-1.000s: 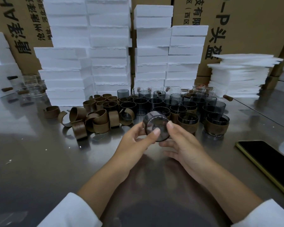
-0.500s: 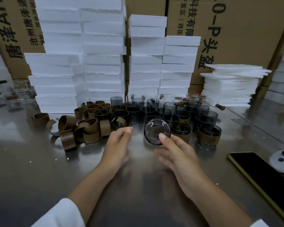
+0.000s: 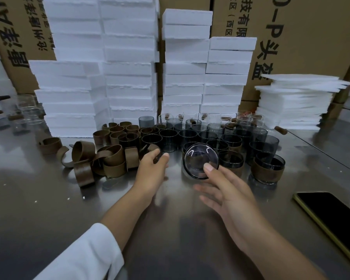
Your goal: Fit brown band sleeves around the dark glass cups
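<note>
A dark glass cup (image 3: 200,161) is tipped on its side just above the steel table (image 3: 49,199), its base turned towards the worker, apparently so that a sleeve can slide on. The right hand (image 3: 230,197) pinches it, thumb on the near edge and the other fingers spread below; the finger behind the glass is hidden. The left hand (image 3: 152,168), set apart from the right, reaches to the nearest of the loose brown band sleeves (image 3: 109,158) heaped within easy reach; whether it has closed on one cannot be told. Beside the held cup stand finished cups (image 3: 269,170) already wearing bands, with bare dark cups (image 3: 170,138) ranked behind. White foam blocks (image 3: 129,77) are stacked behind them against printed cartons (image 3: 311,37). A phone (image 3: 331,215) lies at the worker's right.
</note>
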Action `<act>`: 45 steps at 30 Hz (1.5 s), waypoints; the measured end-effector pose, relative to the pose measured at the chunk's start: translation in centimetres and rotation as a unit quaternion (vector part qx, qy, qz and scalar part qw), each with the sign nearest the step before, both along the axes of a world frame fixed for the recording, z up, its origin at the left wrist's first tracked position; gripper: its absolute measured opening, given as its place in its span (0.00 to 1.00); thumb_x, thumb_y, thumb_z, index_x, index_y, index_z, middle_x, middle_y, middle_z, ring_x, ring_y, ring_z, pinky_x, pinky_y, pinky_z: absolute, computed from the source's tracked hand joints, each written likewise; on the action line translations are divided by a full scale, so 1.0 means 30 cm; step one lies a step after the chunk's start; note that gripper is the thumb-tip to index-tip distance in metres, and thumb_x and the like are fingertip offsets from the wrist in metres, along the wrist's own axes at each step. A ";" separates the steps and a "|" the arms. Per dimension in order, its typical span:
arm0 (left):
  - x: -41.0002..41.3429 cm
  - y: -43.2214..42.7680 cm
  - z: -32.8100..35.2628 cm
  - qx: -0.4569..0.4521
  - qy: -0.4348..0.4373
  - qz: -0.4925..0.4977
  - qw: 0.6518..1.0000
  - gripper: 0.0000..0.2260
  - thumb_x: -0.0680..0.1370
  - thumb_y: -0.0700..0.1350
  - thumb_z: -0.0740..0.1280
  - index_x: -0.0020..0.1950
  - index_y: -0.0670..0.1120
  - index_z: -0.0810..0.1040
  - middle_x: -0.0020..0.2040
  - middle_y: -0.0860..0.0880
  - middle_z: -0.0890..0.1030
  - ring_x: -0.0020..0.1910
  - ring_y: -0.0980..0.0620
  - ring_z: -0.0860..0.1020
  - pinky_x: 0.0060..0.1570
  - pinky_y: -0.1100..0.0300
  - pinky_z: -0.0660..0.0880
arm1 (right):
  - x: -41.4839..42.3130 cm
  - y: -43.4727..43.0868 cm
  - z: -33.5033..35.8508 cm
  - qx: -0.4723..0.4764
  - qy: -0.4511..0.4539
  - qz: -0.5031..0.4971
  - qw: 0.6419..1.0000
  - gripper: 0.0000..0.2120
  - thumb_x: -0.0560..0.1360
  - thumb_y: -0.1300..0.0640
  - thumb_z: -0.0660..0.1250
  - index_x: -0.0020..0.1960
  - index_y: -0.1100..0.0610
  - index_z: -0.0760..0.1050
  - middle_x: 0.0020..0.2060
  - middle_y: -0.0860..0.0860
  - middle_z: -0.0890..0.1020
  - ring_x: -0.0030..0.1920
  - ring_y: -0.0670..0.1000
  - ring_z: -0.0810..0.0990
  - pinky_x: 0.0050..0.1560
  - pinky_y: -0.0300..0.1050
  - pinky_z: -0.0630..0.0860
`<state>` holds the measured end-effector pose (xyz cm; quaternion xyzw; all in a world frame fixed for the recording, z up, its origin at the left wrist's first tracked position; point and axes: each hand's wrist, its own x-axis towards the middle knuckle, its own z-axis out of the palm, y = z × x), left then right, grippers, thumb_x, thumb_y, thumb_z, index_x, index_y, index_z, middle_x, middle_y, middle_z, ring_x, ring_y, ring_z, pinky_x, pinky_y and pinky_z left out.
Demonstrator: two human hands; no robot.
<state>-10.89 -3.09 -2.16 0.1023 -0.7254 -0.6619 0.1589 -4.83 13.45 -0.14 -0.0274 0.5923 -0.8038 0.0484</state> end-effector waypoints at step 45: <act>0.287 0.109 0.105 -0.046 0.276 -0.178 0.943 0.24 0.71 0.46 0.68 0.65 0.55 0.69 0.57 0.62 0.80 0.60 0.61 0.77 0.57 0.68 0.72 | 0.026 0.001 0.018 -0.251 -0.061 0.124 0.958 0.27 0.62 0.59 0.72 0.62 0.52 0.77 0.53 0.60 0.83 0.47 0.56 0.85 0.46 0.51 0.83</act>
